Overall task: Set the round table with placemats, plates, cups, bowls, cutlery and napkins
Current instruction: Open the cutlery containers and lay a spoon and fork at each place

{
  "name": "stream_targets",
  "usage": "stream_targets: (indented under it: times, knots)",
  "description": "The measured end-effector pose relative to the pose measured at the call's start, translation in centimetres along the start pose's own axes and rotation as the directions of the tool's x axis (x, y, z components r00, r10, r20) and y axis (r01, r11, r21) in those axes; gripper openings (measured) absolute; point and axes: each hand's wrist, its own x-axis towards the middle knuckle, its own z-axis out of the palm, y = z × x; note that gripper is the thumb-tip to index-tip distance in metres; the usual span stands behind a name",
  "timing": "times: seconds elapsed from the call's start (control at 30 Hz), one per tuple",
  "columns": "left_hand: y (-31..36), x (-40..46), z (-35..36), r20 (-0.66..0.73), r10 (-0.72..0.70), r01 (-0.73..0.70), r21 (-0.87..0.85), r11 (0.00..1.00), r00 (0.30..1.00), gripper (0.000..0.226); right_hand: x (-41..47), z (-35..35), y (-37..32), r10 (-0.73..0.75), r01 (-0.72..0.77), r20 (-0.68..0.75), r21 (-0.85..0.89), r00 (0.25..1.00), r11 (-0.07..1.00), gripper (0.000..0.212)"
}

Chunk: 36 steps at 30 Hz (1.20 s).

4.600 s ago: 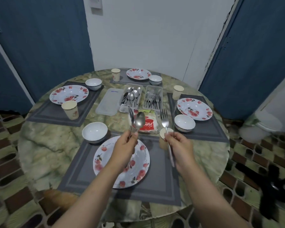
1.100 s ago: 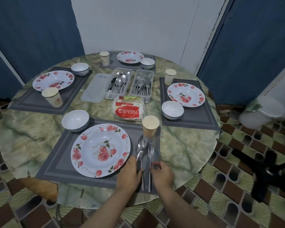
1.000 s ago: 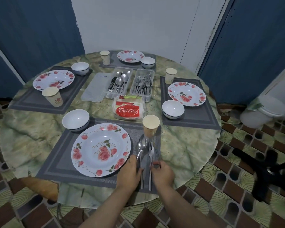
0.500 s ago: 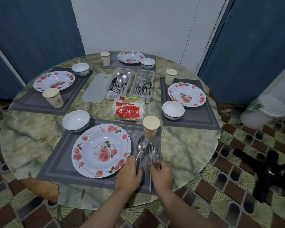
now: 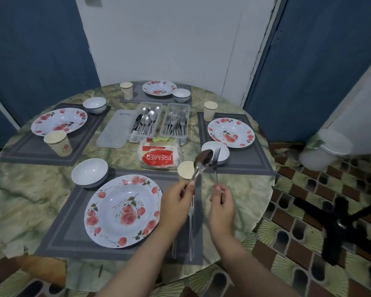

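My left hand point(image 5: 176, 202) pinches the handle of a spoon point(image 5: 204, 159) held up above the table. My right hand point(image 5: 221, 202) pinches a fork point(image 5: 216, 157) beside it, and the two heads nearly touch. Below them, on the near grey placemat point(image 5: 62, 232), lie a fork point(image 5: 191, 228) and another cutlery handle point(image 5: 174, 247), partly hidden by my left wrist. The same mat carries a floral plate point(image 5: 124, 211), a white bowl point(image 5: 89, 172) and a paper cup point(image 5: 185, 170).
Three other placemats point(image 5: 30, 151) hold plates, bowls and cups. In the table's middle are a spoon tray point(image 5: 147, 123), a fork tray point(image 5: 176, 123), a clear lid point(image 5: 114, 129) and a napkin pack point(image 5: 159, 155). A white bin point(image 5: 326, 148) and a black stand point(image 5: 341, 226) are on the floor at right.
Both hands have risen from the near mat, the left with a spoon and the right with a fork. Other cutlery stays lying on the mat.
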Motion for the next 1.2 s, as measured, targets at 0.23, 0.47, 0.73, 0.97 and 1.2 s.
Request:
stream_targets:
  times: [0.23, 0.47, 0.73, 0.97, 1.2]
  knots:
    - [4.6, 4.3, 4.8, -0.046, 0.013, -0.019, -0.137, 0.990, 0.999, 0.038, 8.1, -2.1, -4.6, -0.186, 0.186, 0.062, 0.014, 0.981, 0.982, 0.014]
    - [8.5, 9.0, 13.2, -0.273, -0.034, -0.006, -0.147, 0.989, 0.961, 0.020, 17.9, -7.0, -6.2, -0.197, 0.197, 0.280, 0.029, 0.940, 0.980, 0.014]
    - [10.8, 13.4, 21.9, -0.434, -0.182, 0.086, -0.233, 0.969, 0.882, 0.012, 27.8, -12.9, -7.9, -0.102, 0.150, 0.403, -0.091, 0.910, 0.984, 0.015]
    - [9.6, 17.5, 26.3, -0.462, -0.261, 0.137, -0.286, 0.948, 0.847, 0.004, 32.8, -11.9, -6.9, 0.002, 0.068, 0.530, -0.113, 0.848, 0.991, 0.019]
    - [6.1, 23.2, 29.1, -0.379, -0.466, 0.246, -0.500, 0.830, 0.799, 0.017, 39.9, -8.3, -4.9, 0.029, 0.037, 0.553, -0.108, 0.832, 0.993, 0.026]
